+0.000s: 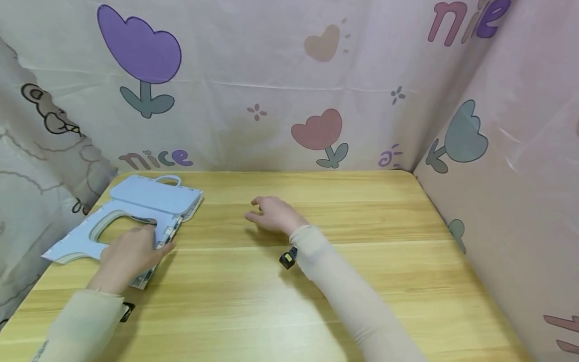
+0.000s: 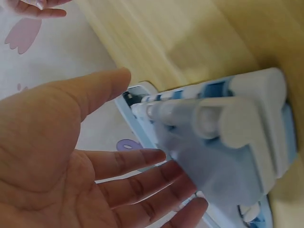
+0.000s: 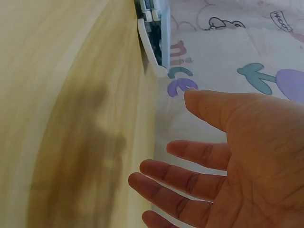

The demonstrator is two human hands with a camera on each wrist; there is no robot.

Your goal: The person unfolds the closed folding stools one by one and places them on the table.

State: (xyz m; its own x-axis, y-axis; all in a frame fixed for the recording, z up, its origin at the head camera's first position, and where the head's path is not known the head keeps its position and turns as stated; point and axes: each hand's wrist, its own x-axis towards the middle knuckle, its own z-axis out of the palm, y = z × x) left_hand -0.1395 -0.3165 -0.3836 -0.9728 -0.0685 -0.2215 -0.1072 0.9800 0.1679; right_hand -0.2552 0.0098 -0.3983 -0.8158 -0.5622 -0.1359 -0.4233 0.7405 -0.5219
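A light blue plastic folding stool (image 1: 151,193), folded flat, lies at the left of the wooden table with its loop handle at the far edge. My left hand (image 1: 128,254) reaches over its near part, beside the oval cutout. In the left wrist view, those fingers (image 2: 137,185) are extended along the stool's blue and white hinged side (image 2: 237,133), with the thumb apart from them. Over the middle of the table, my right hand (image 1: 277,215) holds nothing and its fingers are relaxed. The right wrist view shows the stool's end (image 3: 154,40) beyond that thumb.
The wooden table (image 1: 253,311) has rounded far corners. A patterned curtain (image 1: 217,120) hangs along its far edge and both sides. Small black straps with a device (image 1: 288,258) sit at the wrists, over pale sleeves.
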